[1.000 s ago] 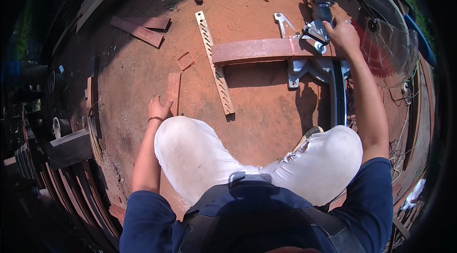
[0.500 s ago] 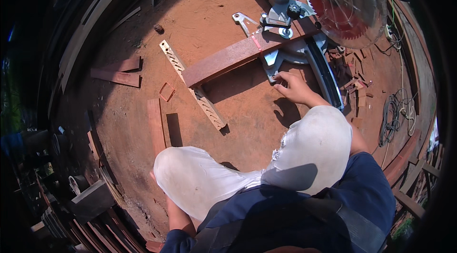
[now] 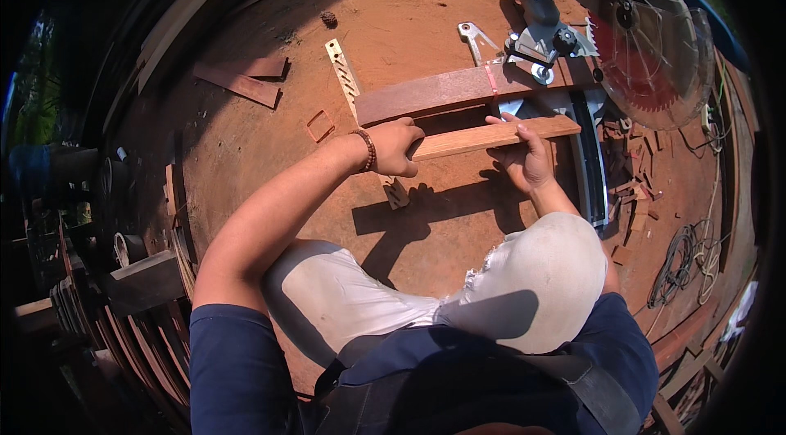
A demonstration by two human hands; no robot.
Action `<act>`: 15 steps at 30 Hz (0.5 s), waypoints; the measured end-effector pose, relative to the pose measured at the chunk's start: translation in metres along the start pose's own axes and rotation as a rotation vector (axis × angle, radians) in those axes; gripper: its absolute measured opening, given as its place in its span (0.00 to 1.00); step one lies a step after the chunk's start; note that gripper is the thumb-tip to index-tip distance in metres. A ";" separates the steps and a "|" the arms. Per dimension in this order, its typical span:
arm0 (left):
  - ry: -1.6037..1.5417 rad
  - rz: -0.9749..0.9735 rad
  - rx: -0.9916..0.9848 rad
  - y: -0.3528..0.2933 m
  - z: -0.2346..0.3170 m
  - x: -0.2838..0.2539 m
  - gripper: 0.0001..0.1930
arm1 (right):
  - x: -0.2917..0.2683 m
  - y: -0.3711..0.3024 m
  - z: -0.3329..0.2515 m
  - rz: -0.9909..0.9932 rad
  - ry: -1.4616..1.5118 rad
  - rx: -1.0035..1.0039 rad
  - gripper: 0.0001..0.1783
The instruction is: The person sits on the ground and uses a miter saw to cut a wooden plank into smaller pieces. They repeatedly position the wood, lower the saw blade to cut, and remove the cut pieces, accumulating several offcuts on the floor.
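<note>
Two hands [image 3: 395, 146] [image 3: 524, 158], one light plank [image 3: 495, 137], one saw blade [image 3: 647, 42]

Harsh overhead sunlight, hard dark shadows on red ground, sharp centre, fisheye-bent black rim, left side dim.
</note>
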State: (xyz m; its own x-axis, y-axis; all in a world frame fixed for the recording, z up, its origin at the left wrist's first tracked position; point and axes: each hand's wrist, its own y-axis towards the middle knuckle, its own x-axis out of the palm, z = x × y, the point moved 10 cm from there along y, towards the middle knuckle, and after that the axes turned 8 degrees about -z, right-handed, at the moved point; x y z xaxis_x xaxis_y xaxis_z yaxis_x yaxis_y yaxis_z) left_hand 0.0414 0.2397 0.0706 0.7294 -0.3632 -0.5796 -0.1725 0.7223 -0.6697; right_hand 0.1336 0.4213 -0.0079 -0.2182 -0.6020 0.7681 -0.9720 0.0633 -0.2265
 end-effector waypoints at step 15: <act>0.336 1.180 -0.090 0.053 0.022 -0.010 0.12 | -0.129 0.046 -0.069 0.354 -0.319 0.011 0.37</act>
State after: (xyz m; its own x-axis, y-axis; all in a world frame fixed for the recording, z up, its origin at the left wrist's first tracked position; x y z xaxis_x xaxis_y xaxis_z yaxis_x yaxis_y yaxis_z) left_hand 0.0395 0.2943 0.0505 -0.1087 0.3418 -0.9335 -0.6657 0.6723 0.3237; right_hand 0.1114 0.5565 -0.0762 -0.4963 -0.7592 0.4210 -0.8413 0.3009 -0.4491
